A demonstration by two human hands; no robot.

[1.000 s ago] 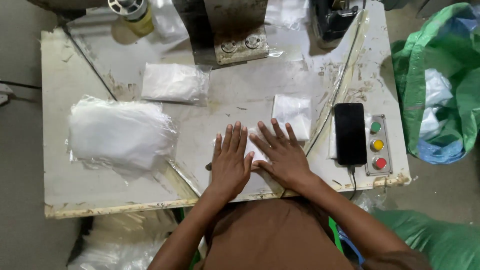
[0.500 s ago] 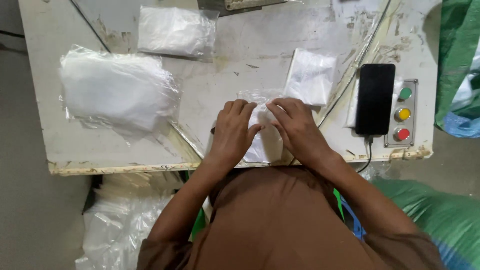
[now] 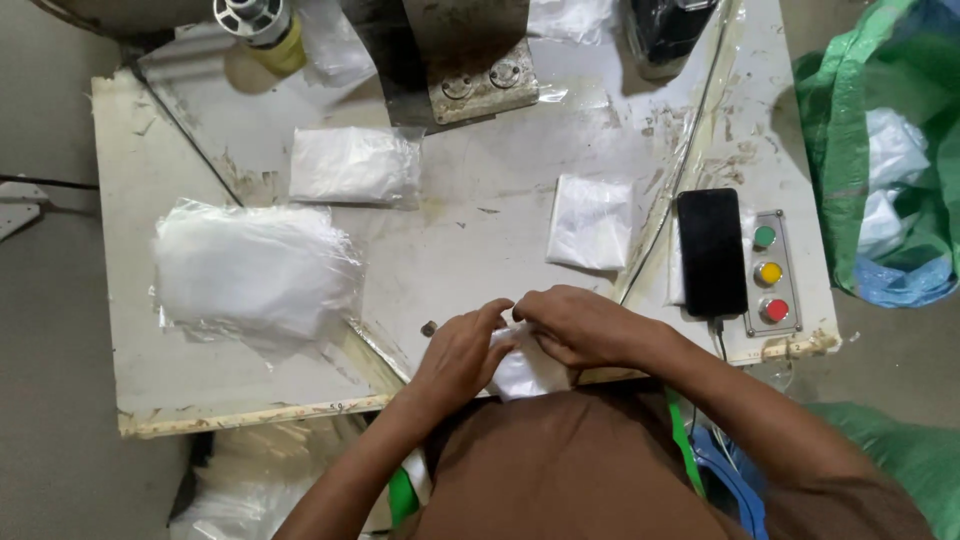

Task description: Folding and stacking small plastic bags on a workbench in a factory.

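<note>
Your left hand [image 3: 462, 352] and right hand [image 3: 572, 325] both have their fingers closed on the small white pouch [image 3: 525, 370] at the counter's [image 3: 470, 250] near edge. Keep the pinch even and the pouch flat. The stack of clear bags [image 3: 250, 265] lies well left, the phone [image 3: 712, 252] right.

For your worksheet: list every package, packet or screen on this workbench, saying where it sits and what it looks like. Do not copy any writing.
Stack of clear plastic bags: table's left, loose, whitish.
Filled clear packet: upper middle, rectangular, white contents.
Smaller white packet: right of centre, squarish.
White packet: near edge, held by left hand and right hand.
Phone: right side, black screen, dark.
</note>
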